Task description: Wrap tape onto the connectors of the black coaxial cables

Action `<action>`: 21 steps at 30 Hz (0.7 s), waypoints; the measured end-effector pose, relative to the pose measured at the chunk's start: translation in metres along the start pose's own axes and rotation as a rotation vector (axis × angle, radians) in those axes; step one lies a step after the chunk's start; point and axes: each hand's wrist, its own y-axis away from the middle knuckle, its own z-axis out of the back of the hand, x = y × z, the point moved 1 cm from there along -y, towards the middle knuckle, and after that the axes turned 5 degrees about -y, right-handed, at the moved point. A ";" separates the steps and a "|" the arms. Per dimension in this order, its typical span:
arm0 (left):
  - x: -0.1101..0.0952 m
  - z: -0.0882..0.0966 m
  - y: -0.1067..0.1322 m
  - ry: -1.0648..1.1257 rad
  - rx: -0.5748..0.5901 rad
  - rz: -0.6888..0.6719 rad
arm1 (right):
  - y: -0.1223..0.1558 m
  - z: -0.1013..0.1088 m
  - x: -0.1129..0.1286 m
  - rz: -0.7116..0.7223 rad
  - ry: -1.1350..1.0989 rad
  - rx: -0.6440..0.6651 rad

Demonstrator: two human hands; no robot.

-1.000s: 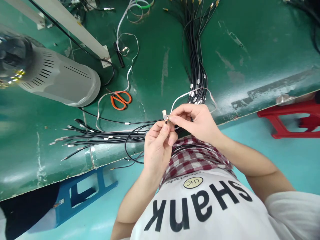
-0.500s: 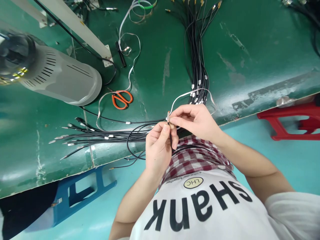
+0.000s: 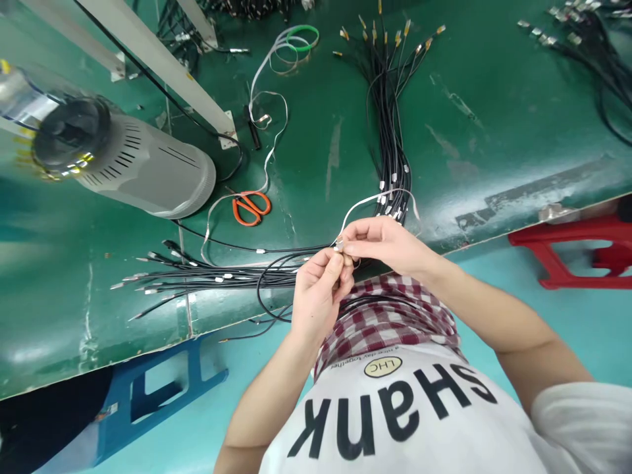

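Note:
My left hand (image 3: 318,293) and my right hand (image 3: 385,243) meet at the near edge of the green table (image 3: 484,118). Both pinch together on the end of a thin black cable (image 3: 266,289) and a small white label strip (image 3: 370,197), which loops out above my right hand. The cable curves left and down from my fingers. A fan of black cables with metal tips (image 3: 197,273) lies to the left. A long bundle of black cables (image 3: 390,112) runs away from my right hand toward the far side.
A grey cylindrical machine (image 3: 133,164) lies at the left. Orange scissors (image 3: 251,205) sit near the middle, white strips and a green ring (image 3: 301,33) farther back. A blue stool (image 3: 158,388) stands under the table on the left, a red stool (image 3: 577,250) on the right.
The white label stood out between my fingertips earlier; now my fingers are pressed closer over it. The view has shifted slightly, showing more of the far side of the table.

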 end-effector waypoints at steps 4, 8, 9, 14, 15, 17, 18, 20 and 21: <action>-0.004 0.000 0.002 0.018 0.069 0.033 | -0.001 0.016 0.004 0.003 -0.063 -0.113; -0.008 -0.003 0.008 0.011 0.068 0.013 | 0.004 0.042 0.028 0.156 0.045 -0.304; -0.008 -0.003 0.009 -0.003 0.057 0.000 | 0.004 0.049 0.035 0.216 0.104 -0.348; -0.008 -0.002 0.022 -0.098 -0.001 0.018 | -0.015 0.076 0.062 0.382 0.613 -0.398; -0.008 -0.001 0.026 -0.116 0.000 0.030 | -0.021 0.076 0.064 0.355 0.745 -0.340; -0.007 0.002 0.035 -0.150 0.016 0.040 | -0.032 0.073 0.065 0.260 1.017 -0.168; -0.006 0.003 0.040 -0.167 0.028 0.044 | -0.037 0.070 0.064 0.199 1.133 -0.077; -0.005 0.007 0.048 -0.201 0.043 0.052 | -0.045 0.064 0.063 0.095 1.285 0.057; -0.004 0.008 0.051 -0.221 0.044 0.056 | -0.049 0.062 0.063 0.060 1.316 0.096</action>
